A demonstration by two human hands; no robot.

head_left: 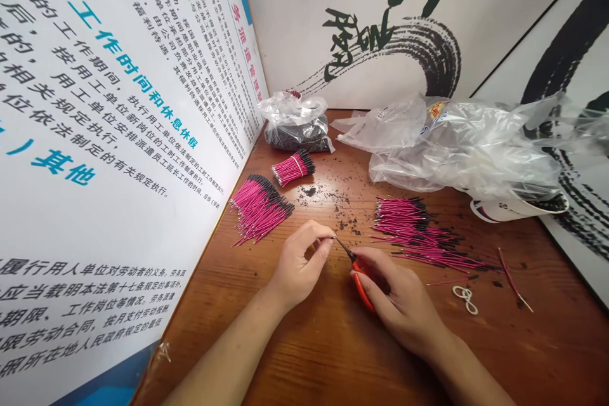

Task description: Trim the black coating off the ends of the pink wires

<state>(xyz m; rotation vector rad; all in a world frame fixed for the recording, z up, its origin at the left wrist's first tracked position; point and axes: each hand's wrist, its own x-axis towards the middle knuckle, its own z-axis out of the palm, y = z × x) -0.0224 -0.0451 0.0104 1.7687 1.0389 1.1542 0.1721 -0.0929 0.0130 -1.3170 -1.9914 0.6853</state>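
Note:
My right hand (pixel 402 295) is wrapped round red-handled long-nose pliers (pixel 362 292), whose dark, narrow jaws point up and left. The tip of the jaws meets the fingertips of my left hand (pixel 297 266). Thumb and forefinger of that hand are pinched together on something too small to make out. To the left lies a loose pile of pink wires with black ends (pixel 259 209). Behind it sits a bundle of the same wires (pixel 292 168), tied with a white band. A second loose pile of pink wires (pixel 409 228) spreads beyond my right hand.
Clear plastic bags (pixel 447 139) and a white cup (pixel 504 209) lying on its side are at the back right. Another bag with black contents (pixel 299 127) stands at the back left. Black crumbs dot the table (pixel 304 355). A white rubber band (pixel 465 300) lies at right.

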